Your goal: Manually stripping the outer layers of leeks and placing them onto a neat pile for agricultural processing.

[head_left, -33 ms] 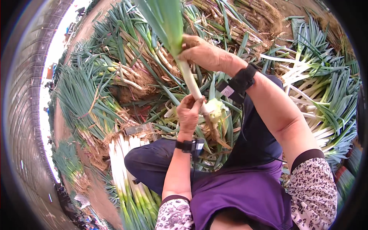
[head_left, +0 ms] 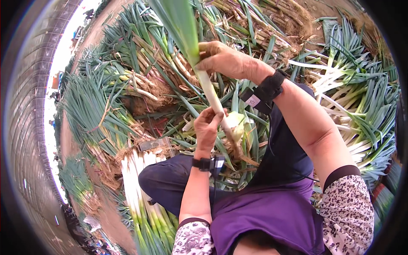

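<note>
A long leek [head_left: 208, 87] slants in front of me, its green leaves reaching past the top edge and its brownish root end pointing down. Low on the white shaft, my left hand [head_left: 207, 128] grips it between thumb and fingers. Higher up, where white turns to green, my right hand [head_left: 221, 60] has its fingers on the right side of the stalk; the fingertips behind it are partly hidden. Peeled pale leaves and trimmings [head_left: 239, 127] lie just below and behind the root end.
Cleaned white leeks [head_left: 140, 187] lie beside my left knee, and another heap [head_left: 357, 114] lies at the right. Untrimmed, rooty bundles [head_left: 148, 72] spread across the far side and left. My bent legs [head_left: 170, 176] flank the trimmings.
My left hand and the leek's lower end have shifted very slightly left. The fingers of my right hand look a little more spread at the stalk.
</note>
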`<state>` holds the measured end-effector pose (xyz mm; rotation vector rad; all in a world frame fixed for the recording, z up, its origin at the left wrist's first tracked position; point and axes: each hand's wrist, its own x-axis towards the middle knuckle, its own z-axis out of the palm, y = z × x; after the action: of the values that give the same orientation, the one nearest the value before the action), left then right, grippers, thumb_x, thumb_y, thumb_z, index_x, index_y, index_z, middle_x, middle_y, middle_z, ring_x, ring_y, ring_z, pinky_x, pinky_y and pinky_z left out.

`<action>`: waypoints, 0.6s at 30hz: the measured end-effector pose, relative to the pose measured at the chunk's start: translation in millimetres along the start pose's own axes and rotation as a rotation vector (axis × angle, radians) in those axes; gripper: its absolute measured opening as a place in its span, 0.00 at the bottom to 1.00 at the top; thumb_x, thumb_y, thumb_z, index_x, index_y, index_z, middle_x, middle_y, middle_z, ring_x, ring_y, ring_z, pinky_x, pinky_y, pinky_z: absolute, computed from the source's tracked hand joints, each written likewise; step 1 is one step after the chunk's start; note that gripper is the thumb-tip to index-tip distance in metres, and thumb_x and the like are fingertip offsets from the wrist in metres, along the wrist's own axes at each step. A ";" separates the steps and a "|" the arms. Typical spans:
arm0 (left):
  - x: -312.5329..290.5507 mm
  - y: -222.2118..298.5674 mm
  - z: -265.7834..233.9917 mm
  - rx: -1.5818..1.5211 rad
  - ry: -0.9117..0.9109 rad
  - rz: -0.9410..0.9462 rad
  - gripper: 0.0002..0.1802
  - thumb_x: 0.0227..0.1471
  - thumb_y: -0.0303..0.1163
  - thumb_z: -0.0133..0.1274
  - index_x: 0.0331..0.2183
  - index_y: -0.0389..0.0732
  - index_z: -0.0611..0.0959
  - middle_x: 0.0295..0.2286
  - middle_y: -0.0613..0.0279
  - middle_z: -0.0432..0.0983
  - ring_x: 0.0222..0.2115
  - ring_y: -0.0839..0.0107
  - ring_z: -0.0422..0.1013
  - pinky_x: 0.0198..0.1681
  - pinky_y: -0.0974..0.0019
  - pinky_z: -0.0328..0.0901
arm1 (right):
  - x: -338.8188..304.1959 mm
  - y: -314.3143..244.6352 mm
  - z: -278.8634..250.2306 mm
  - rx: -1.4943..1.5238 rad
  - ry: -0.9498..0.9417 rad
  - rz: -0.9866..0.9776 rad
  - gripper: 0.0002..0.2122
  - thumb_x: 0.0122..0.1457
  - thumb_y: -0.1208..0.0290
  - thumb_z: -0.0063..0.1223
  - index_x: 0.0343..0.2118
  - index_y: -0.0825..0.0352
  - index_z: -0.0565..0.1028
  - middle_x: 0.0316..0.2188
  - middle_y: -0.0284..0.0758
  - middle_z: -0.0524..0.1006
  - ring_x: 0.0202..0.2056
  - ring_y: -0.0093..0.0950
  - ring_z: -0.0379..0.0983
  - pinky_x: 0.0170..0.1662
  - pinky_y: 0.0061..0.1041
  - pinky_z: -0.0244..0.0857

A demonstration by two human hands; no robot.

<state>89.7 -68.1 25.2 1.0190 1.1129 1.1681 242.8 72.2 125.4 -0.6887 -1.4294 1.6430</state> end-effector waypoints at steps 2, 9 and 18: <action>-4.5 -0.3 -1.8 -0.056 -0.066 -0.061 0.13 0.53 0.26 0.56 0.41 0.32 0.76 0.35 0.54 0.78 0.35 0.74 0.74 0.41 0.69 0.70 | -0.7 11.4 -13.7 -0.078 0.005 -0.036 0.16 0.46 0.74 0.62 0.38 0.75 0.76 0.29 0.37 0.78 0.31 0.24 0.73 0.37 0.24 0.67; 0.6 1.4 5.7 0.387 0.291 0.236 0.11 0.47 0.22 0.61 0.33 0.35 0.76 0.29 0.67 0.73 0.29 0.82 0.67 0.34 0.77 0.66 | 7.8 18.6 4.4 -0.317 0.200 -0.024 0.16 0.38 0.70 0.69 0.30 0.74 0.77 0.23 0.37 0.78 0.26 0.24 0.73 0.32 0.26 0.68; 5.2 -5.3 -15.6 0.552 0.232 0.245 0.07 0.51 0.24 0.57 0.31 0.35 0.75 0.27 0.69 0.73 0.25 0.83 0.65 0.31 0.78 0.63 | 7.4 25.5 24.6 -0.406 0.341 0.054 0.17 0.36 0.67 0.69 0.26 0.73 0.77 0.22 0.41 0.78 0.26 0.29 0.76 0.33 0.28 0.69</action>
<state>75.4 -63.1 16.8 1.5019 1.5800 1.2209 212.7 65.6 106.4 -1.1839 -1.5087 1.2052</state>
